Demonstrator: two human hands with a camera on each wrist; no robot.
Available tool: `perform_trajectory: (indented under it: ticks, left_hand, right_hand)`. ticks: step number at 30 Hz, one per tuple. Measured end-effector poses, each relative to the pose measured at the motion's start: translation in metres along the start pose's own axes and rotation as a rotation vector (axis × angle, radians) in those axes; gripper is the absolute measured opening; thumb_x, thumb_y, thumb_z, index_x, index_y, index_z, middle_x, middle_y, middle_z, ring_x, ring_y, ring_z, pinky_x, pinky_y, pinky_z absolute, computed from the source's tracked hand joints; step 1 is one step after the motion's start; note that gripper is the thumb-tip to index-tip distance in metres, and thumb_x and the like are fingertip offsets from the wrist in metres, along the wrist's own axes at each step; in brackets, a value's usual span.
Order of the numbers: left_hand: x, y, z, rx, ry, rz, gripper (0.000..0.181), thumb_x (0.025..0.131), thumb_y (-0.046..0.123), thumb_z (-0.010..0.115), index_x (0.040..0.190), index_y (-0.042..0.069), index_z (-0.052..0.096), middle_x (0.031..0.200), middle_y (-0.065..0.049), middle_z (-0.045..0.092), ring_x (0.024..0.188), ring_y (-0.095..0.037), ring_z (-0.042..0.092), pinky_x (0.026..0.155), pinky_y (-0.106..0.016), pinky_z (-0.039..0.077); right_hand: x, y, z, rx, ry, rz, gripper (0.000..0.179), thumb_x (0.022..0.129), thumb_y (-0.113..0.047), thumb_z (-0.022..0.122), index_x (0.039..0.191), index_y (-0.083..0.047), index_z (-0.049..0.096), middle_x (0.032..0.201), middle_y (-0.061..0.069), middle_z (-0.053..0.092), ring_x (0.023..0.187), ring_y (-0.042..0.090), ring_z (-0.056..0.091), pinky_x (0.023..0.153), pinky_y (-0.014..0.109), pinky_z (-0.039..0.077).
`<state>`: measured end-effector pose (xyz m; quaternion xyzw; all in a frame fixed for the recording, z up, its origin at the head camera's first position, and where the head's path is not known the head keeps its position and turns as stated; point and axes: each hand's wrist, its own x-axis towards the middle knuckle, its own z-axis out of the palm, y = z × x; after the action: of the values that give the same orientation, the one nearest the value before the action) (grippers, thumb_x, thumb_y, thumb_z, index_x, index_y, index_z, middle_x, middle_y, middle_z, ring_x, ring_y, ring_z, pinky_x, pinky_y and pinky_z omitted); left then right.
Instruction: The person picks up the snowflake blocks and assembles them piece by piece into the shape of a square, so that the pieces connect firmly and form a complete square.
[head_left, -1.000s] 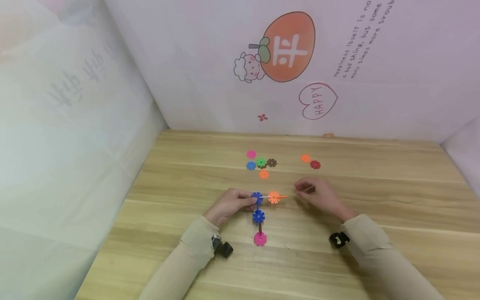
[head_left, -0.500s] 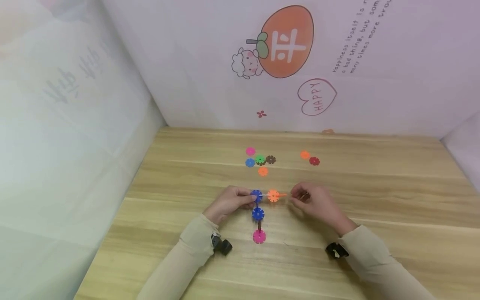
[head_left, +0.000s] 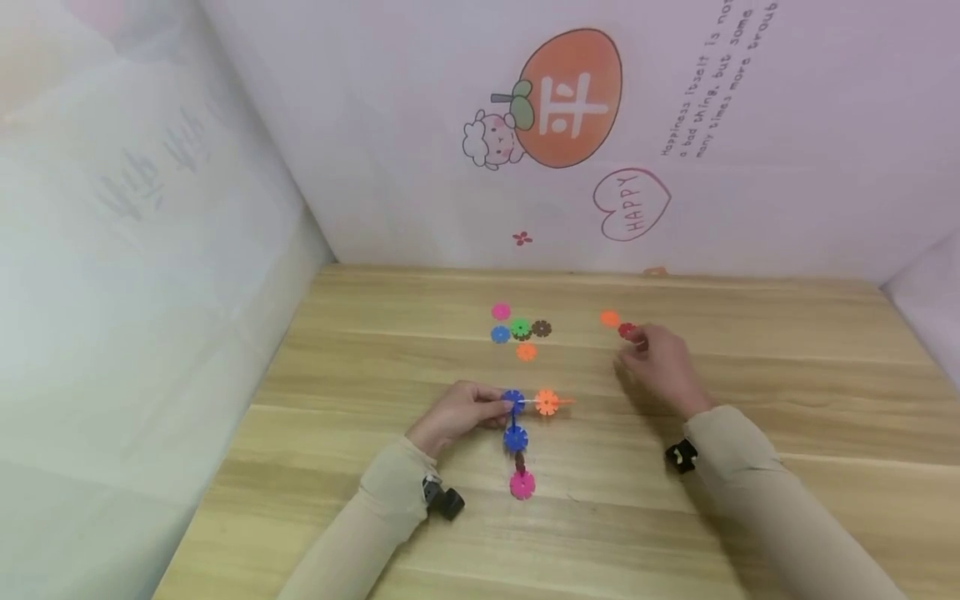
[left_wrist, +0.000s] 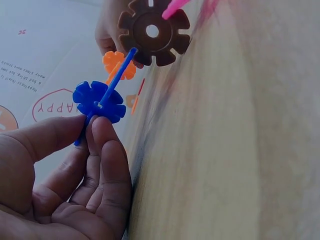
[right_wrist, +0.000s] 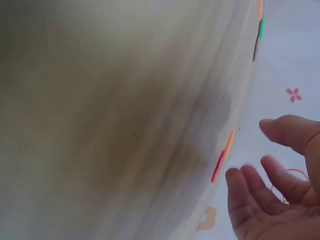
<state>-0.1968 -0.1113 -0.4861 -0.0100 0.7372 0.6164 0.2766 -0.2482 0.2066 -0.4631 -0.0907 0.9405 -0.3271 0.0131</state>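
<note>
My left hand (head_left: 459,415) pinches a blue notched disc (head_left: 513,395) at one corner of a chain of interlocking plastic discs. Below it in the head view come another blue disc (head_left: 515,440), an upright brown disc (left_wrist: 172,47) and a pink disc (head_left: 522,486). To the right the chain runs through a thin white edge to an orange disc (head_left: 547,404) with another orange piece on edge. My right hand (head_left: 663,367) is over the wood, fingertips right at a red disc (head_left: 626,330). In the right wrist view its thumb and fingers are spread, with nothing between them.
Beside the red disc lies a loose orange disc (head_left: 610,318). A cluster farther left has pink (head_left: 501,311), light blue (head_left: 500,334), green (head_left: 521,327), brown (head_left: 542,328) and orange (head_left: 527,352) discs. A printed sheet (head_left: 405,158) stands behind the wooden table (head_left: 360,333).
My right hand first closes in on the orange end of the chain, then moves away, back and right, to the red disc. The left hand keeps its pinch on the blue disc.
</note>
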Motion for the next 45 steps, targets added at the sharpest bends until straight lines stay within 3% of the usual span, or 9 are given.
perform_trajectory:
  ticks: [7,11,15,19,23,27,31,35,45]
  left_hand:
    - [-0.002,0.0,0.002,0.006,-0.001,0.014,0.024,0.093,0.012,0.068,0.114,0.0,0.071,0.098,-0.01,0.074,0.079,-0.01,0.069,0.083,-0.027,0.061]
    - [-0.003,0.001,0.002,0.005,-0.001,0.019,0.025,0.093,0.011,0.067,0.114,-0.001,0.07,0.097,-0.009,0.074,0.079,-0.01,0.068,0.083,-0.027,0.061]
    - [-0.003,0.002,0.0,0.006,-0.005,0.022,0.025,0.093,0.011,0.067,0.114,-0.001,0.07,0.095,-0.009,0.074,0.079,-0.01,0.068,0.084,-0.027,0.061]
    - [-0.003,0.001,0.0,0.0,-0.018,0.033,0.025,0.093,0.011,0.067,0.115,-0.002,0.069,0.096,-0.01,0.074,0.08,-0.01,0.068,0.084,-0.027,0.061]
    - [-0.002,0.0,-0.002,-0.009,-0.025,0.034,0.026,0.094,0.01,0.066,0.116,-0.003,0.068,0.099,-0.012,0.074,0.081,-0.01,0.068,0.086,-0.028,0.061]
    - [-0.002,0.001,-0.002,-0.003,-0.019,0.02,0.027,0.094,0.013,0.067,0.116,-0.002,0.069,0.099,-0.011,0.074,0.082,-0.01,0.069,0.086,-0.027,0.06]
    - [-0.002,0.002,-0.002,0.006,-0.017,0.017,0.027,0.094,0.014,0.067,0.116,-0.001,0.069,0.099,-0.01,0.074,0.082,-0.01,0.069,0.087,-0.027,0.06]
    - [-0.002,0.003,-0.002,0.002,-0.022,0.025,0.026,0.095,0.013,0.066,0.116,-0.002,0.069,0.098,-0.01,0.074,0.082,-0.01,0.068,0.086,-0.027,0.06]
    - [-0.003,0.001,-0.001,0.002,-0.025,0.034,0.025,0.095,0.011,0.065,0.116,-0.003,0.069,0.098,-0.01,0.074,0.081,-0.01,0.068,0.086,-0.027,0.061]
  right_hand:
    - [0.025,0.007,-0.001,-0.111,-0.012,0.032,0.052,0.091,-0.012,0.062,0.13,0.018,0.045,0.127,0.039,0.049,0.118,0.051,0.048,0.104,0.063,0.042]
    - [0.034,0.008,-0.001,-0.18,-0.05,0.003,0.039,0.09,-0.007,0.061,0.121,0.016,0.055,0.114,0.034,0.06,0.107,0.046,0.056,0.095,0.06,0.048]
    - [0.035,0.007,-0.002,-0.166,-0.088,-0.011,0.027,0.091,-0.004,0.061,0.112,0.013,0.06,0.106,0.029,0.064,0.097,0.04,0.06,0.087,0.055,0.053]
    - [0.024,0.006,-0.005,-0.083,-0.126,0.011,0.026,0.09,-0.007,0.066,0.11,0.009,0.063,0.102,0.025,0.067,0.095,0.037,0.062,0.084,0.05,0.055]
    - [0.007,0.005,-0.006,-0.022,-0.184,0.025,0.016,0.091,-0.015,0.07,0.103,-0.004,0.069,0.095,0.012,0.071,0.09,0.025,0.064,0.078,0.038,0.054]
    - [-0.01,0.0,-0.002,0.093,-0.271,0.07,0.019,0.094,-0.025,0.069,0.107,-0.012,0.07,0.1,0.004,0.073,0.091,0.017,0.065,0.079,0.03,0.053]
    - [-0.023,-0.009,0.005,0.355,-0.377,0.187,0.031,0.094,-0.026,0.068,0.117,-0.006,0.065,0.109,0.007,0.073,0.095,0.015,0.067,0.08,0.027,0.058]
    - [-0.031,-0.018,0.012,0.551,-0.422,0.278,0.038,0.093,-0.026,0.069,0.12,-0.001,0.061,0.113,0.01,0.073,0.099,0.015,0.069,0.082,0.026,0.06]
    - [-0.036,-0.024,0.024,0.699,-0.407,0.296,0.035,0.093,-0.018,0.07,0.118,0.004,0.061,0.11,0.012,0.074,0.098,0.015,0.071,0.082,0.026,0.061]
